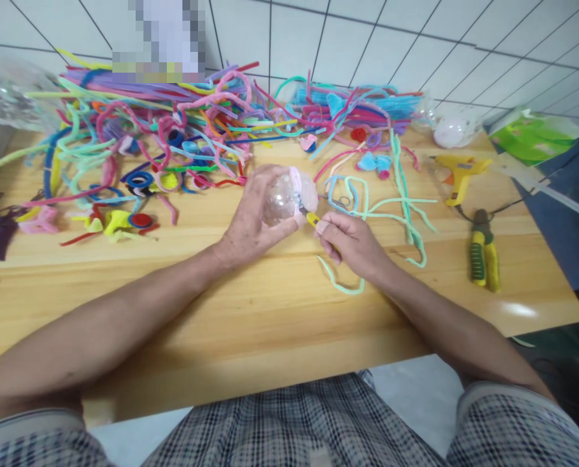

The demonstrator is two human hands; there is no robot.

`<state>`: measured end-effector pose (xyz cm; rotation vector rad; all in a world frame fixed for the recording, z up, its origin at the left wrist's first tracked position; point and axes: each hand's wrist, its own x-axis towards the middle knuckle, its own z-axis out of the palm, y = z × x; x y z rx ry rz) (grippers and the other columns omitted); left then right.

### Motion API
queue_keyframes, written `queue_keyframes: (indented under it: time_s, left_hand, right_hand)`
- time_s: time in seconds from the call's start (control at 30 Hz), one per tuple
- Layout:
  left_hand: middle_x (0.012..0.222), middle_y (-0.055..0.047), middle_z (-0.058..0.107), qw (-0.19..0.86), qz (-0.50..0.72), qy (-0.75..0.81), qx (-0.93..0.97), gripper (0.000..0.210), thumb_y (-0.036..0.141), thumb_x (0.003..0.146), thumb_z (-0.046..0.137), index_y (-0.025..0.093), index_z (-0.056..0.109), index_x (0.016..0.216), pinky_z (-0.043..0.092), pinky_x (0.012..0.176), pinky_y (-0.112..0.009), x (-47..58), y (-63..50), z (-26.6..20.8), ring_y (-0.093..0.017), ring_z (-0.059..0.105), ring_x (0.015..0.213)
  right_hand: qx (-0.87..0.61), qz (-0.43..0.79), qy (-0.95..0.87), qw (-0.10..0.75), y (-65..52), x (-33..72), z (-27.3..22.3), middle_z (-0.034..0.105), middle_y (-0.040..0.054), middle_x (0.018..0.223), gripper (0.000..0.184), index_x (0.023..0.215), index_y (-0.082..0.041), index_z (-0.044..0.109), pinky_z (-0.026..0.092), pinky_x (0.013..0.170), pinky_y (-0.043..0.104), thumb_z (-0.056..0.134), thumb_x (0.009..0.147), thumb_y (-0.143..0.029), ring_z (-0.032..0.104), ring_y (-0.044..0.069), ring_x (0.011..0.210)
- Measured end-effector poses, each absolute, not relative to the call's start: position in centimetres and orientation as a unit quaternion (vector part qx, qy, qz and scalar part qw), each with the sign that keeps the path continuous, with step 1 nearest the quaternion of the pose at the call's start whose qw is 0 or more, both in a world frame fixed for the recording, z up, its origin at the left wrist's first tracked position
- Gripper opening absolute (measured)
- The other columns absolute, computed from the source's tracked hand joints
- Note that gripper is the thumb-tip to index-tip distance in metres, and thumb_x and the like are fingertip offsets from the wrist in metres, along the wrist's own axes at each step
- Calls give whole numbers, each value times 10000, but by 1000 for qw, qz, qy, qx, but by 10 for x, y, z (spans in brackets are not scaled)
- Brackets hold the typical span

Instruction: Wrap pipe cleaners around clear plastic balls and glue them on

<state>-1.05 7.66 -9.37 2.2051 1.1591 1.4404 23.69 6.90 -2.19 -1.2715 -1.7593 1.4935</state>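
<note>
My left hand (253,217) is wrapped round a clear plastic ball (280,200) with a pale pink band and a pinkish right side. In my right hand (350,240) is a small yellow utility knife (312,218). Its dark tip meets the ball near the lower end of the pink band; whether it cuts in I cannot tell. Just right of the ball, a blue pipe cleaner (332,193) lies bent in a loop. Pale green pipe cleaners (402,194) stretch out beyond my right hand, and another green one (341,286) curls below it.
A big tangle of coloured pipe cleaners (163,130) covers the back left of the wooden table (211,324). On the right lie a yellow glue gun (459,172), yellow-green pliers (484,253) and a green packet (535,135). Another clear ball (452,130) sits at the back right.
</note>
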Motion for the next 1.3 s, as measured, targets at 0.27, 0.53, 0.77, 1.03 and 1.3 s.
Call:
queue_keyframes:
  time_s: [0.27, 0.53, 0.77, 1.03, 1.3]
  left_hand:
    - [1680, -154, 591, 139, 484, 424, 753, 835, 787, 1049, 741, 346, 424, 1684, 429, 1424, -626, -11, 76, -95, -379, 548, 1648]
    - [1696, -154, 583, 141, 470, 417, 765, 831, 761, 1053, 749, 351, 413, 1693, 410, 1435, -645, -13, 76, -92, -395, 535, 1658]
    - [1691, -156, 593, 139, 472, 422, 761, 848, 830, 1038, 718, 350, 442, 1680, 402, 1438, -663, -13, 76, -91, -404, 530, 1668]
    - [1726, -180, 572, 142, 476, 406, 768, 976, 843, 977, 798, 327, 428, 1718, 382, 1456, -664, -15, 82, -98, -416, 517, 1687]
    - [1758, -192, 524, 131, 472, 380, 785, 1241, 823, 779, 997, 352, 382, 1749, 438, 1429, -701, -19, 94, -111, -455, 513, 1681]
  right_hand:
    - [-447, 598, -617, 249, 68, 237, -20, 627, -74, 556, 287, 810, -259, 655, 393, 424, 244, 706, 945, -507, 534, 111, 406]
    - [-452, 609, -604, 246, 68, 238, -22, 633, -68, 538, 294, 798, -251, 667, 405, 406, 233, 720, 921, -512, 530, 108, 391]
    - [-450, 609, -610, 235, 67, 240, -19, 652, -55, 554, 310, 813, -244, 690, 436, 413, 235, 714, 945, -523, 555, 114, 402]
    - [-455, 616, -601, 230, 68, 240, -15, 648, -52, 553, 292, 818, -230, 697, 436, 413, 224, 737, 945, -490, 556, 107, 407]
    - [-459, 625, -587, 231, 69, 238, -12, 641, -52, 532, 234, 811, -217, 679, 365, 404, 205, 676, 1006, -346, 529, 91, 379]
